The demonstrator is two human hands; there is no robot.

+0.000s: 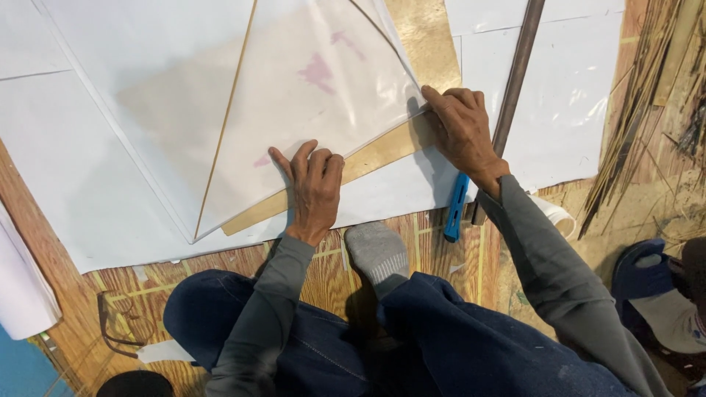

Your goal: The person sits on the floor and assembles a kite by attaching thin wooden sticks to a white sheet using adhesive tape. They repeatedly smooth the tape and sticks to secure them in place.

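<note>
Head view: a person sits on the wood-grain floor (220, 268), and both hands work at the lower centre of the frame. The left hand (312, 187) lies flat, fingers together, pressing down the lower edge of a translucent triangular sheet (309, 95); its grip holds nothing, it only weighs the sheet down so that it keeps from sliding. The right hand (462, 131), right of centre, pinches the sheet's right corner with narrowed fingertips, apparently drawing the edge taut. The sheet stretches from the upper middle down to a point at lower left, lying over a tan cardboard template (382, 151) whose edge shows just below it, on large white paper (95, 147). A thin wooden stick (228, 110) runs along the sheet's left side. A blue tool (456, 207) and a dark metal rod (515, 81) lie just beside the right wrist. A grey-socked foot (379, 254) rests below.
</note>
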